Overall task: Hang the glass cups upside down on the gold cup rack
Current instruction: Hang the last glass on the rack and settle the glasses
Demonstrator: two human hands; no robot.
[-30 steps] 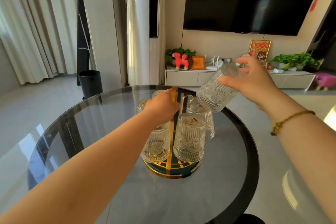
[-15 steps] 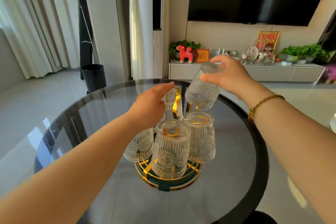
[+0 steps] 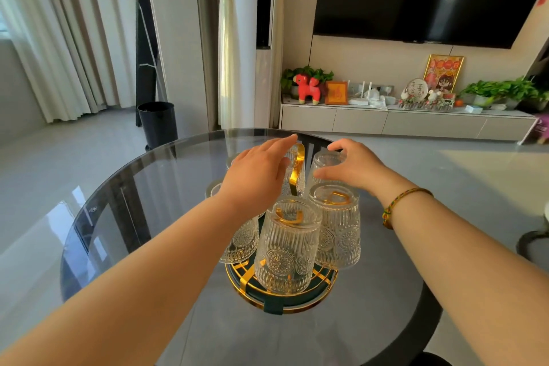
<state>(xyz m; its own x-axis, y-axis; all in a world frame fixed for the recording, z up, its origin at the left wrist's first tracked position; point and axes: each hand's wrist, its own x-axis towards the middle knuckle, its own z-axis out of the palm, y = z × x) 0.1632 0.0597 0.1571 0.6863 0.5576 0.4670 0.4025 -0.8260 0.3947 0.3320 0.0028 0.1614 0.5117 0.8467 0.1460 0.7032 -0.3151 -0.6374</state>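
We see 2 bare hands over the gold wire cup rack (image 3: 281, 291) on a round glass surface (image 3: 154, 187), ribbed clear glass cups (image 3: 286, 249) hanging on it upside down. The right hand (image 3: 353, 171) spreads loosely around the rear right cup (image 3: 322, 168), fingers slack. The left hand (image 3: 257, 175), fingers extended, grips nothing beside the rack's gold handle (image 3: 297, 169).

Single head cam, wide-angle, facing fwd and down, table (image 3: 124, 187) apparently close

Your left hand (image 3: 257, 171) reaches forward, palm down, fingers extended and loosely together, while your right hand (image 3: 353, 168) curls open, thumb apart, wrist braceleted.
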